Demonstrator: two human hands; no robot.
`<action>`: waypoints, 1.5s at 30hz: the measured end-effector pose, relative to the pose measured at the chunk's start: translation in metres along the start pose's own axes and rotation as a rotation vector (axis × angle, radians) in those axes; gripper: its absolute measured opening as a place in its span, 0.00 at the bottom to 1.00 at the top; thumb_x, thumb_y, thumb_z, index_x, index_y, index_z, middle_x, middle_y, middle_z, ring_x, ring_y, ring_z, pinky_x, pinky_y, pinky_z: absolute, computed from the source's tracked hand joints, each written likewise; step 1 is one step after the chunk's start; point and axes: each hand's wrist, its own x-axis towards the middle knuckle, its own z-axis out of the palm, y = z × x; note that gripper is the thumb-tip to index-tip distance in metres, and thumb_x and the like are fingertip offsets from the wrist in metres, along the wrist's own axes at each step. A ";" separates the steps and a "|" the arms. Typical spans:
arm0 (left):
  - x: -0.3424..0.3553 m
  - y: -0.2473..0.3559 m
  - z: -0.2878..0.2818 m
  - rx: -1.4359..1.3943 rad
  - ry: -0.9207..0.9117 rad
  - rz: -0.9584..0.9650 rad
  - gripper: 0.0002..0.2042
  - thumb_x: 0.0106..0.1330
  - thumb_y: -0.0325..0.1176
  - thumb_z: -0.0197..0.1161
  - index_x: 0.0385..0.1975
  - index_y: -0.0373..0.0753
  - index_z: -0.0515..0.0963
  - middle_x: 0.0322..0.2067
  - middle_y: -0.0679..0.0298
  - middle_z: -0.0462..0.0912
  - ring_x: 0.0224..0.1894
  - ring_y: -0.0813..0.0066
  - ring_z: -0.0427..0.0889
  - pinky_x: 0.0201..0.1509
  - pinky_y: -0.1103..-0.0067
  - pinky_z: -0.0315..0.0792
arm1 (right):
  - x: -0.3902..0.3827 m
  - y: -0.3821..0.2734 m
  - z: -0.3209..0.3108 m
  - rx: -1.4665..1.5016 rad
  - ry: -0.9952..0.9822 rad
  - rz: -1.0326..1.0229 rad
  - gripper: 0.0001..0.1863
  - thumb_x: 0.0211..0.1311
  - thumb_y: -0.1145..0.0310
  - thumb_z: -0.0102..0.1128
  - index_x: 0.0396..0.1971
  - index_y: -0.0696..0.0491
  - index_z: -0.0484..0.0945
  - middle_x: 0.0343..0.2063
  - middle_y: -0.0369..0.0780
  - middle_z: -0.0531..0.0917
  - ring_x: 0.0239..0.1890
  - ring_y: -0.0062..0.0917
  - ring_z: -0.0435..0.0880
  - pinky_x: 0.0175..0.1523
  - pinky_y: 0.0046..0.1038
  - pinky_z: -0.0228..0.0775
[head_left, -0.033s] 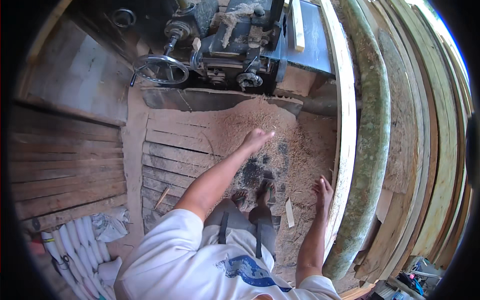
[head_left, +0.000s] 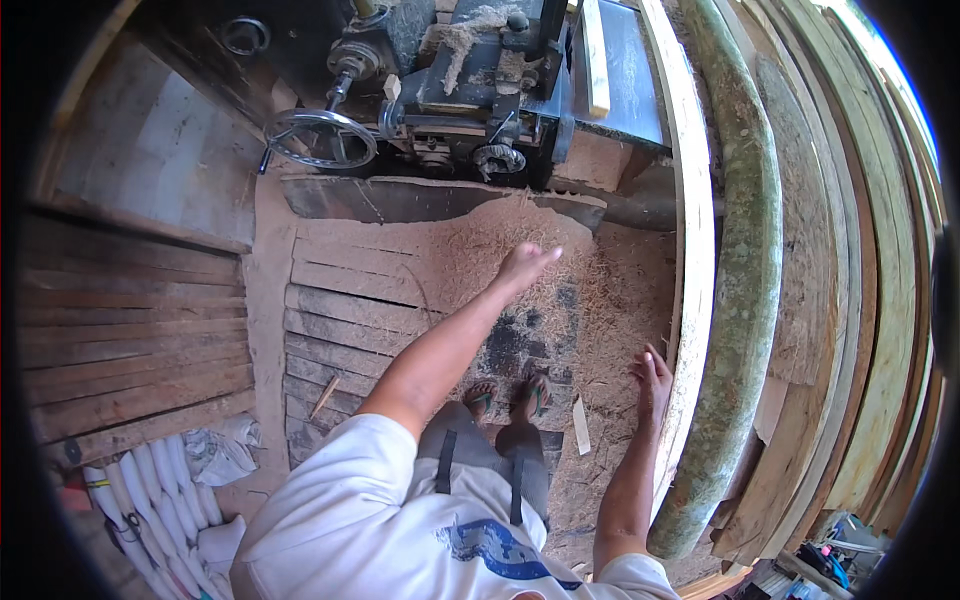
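My left hand (head_left: 529, 266) is stretched out ahead above a heap of sawdust and shavings (head_left: 495, 228). One digit sticks out to the right, the others are partly hidden behind the back of the hand, and I see nothing held. Lower on the right, my right hand (head_left: 652, 380) hangs close beside a long pale plank (head_left: 692, 240), its fingers loosely apart and without anything in them. Whether it touches the plank I cannot tell. Beyond my left hand stands a dark woodworking machine (head_left: 470, 95) with a metal handwheel (head_left: 322, 139) and a smaller knob wheel (head_left: 498, 160).
A mossy round log (head_left: 750, 260) and stacked boards (head_left: 860, 250) run along the right. Wooden slats (head_left: 130, 330) and white sacks (head_left: 160, 490) lie at left. A short wood strip (head_left: 580, 425) rests on the dusty floor near my sandalled feet (head_left: 535, 398).
My left hand has shifted slightly farther out and to the right. My right hand has moved only a little, with its fingers a bit differently bent.
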 end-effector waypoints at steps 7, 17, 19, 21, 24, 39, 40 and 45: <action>0.034 0.052 0.083 0.042 0.312 -0.050 0.51 0.46 0.69 0.64 0.58 0.28 0.62 0.54 0.40 0.72 0.56 0.50 0.74 0.57 0.67 0.69 | 0.018 -0.122 0.037 -0.266 -0.024 -0.446 0.24 0.66 0.55 0.56 0.52 0.59 0.77 0.37 0.38 0.83 0.38 0.19 0.80 0.46 0.24 0.72; -0.488 -0.303 0.167 -0.009 -1.253 -0.111 0.29 0.62 0.50 0.61 0.54 0.31 0.71 0.46 0.51 0.80 0.43 0.61 0.80 0.51 0.68 0.72 | 0.071 0.000 0.056 -0.149 -0.143 -0.207 0.49 0.59 0.38 0.52 0.71 0.50 0.44 0.64 0.50 0.64 0.62 0.38 0.69 0.57 0.40 0.68; -0.493 -0.320 0.132 0.481 -2.048 -0.026 0.22 0.62 0.44 0.61 0.49 0.34 0.76 0.46 0.55 0.81 0.45 0.64 0.78 0.52 0.69 0.70 | -0.029 0.036 0.079 -0.050 -0.331 0.060 0.37 0.64 0.51 0.55 0.69 0.47 0.54 0.60 0.46 0.70 0.59 0.31 0.72 0.59 0.30 0.66; -0.472 -0.386 0.078 0.541 -1.475 0.008 0.22 0.62 0.48 0.59 0.45 0.35 0.79 0.39 0.56 0.84 0.39 0.65 0.80 0.47 0.69 0.72 | -0.129 0.125 0.047 -0.181 -0.230 -0.087 0.34 0.65 0.53 0.55 0.67 0.49 0.58 0.62 0.45 0.69 0.64 0.29 0.66 0.65 0.27 0.57; -0.362 -0.343 0.047 1.028 -1.002 -0.091 0.24 0.65 0.56 0.50 0.44 0.43 0.80 0.34 0.55 0.83 0.36 0.63 0.81 0.43 0.69 0.73 | -0.310 0.239 -0.035 -0.192 -0.200 0.000 0.35 0.65 0.54 0.55 0.68 0.52 0.56 0.63 0.45 0.68 0.65 0.29 0.64 0.67 0.27 0.53; -0.589 -0.287 0.157 -0.583 -0.293 -0.293 0.20 0.60 0.47 0.64 0.39 0.35 0.74 0.31 0.60 0.79 0.30 0.68 0.80 0.35 0.70 0.78 | -0.795 0.401 -0.195 -0.324 -0.064 0.625 0.32 0.63 0.49 0.55 0.59 0.56 0.67 0.50 0.45 0.77 0.53 0.26 0.74 0.58 0.27 0.63; -0.624 -0.293 0.153 -0.593 -0.248 -0.311 0.20 0.60 0.47 0.64 0.38 0.34 0.74 0.31 0.59 0.79 0.30 0.69 0.80 0.35 0.70 0.78 | -0.801 0.406 -0.195 -0.322 -0.056 0.619 0.32 0.63 0.48 0.55 0.59 0.56 0.68 0.50 0.45 0.78 0.52 0.26 0.74 0.57 0.27 0.64; -0.674 -0.318 0.128 -0.534 -0.185 -0.360 0.21 0.59 0.47 0.66 0.39 0.34 0.72 0.31 0.59 0.78 0.30 0.69 0.80 0.36 0.71 0.79 | -0.811 0.420 -0.187 -0.327 -0.060 0.616 0.32 0.62 0.47 0.55 0.56 0.57 0.70 0.47 0.45 0.79 0.50 0.26 0.75 0.56 0.28 0.64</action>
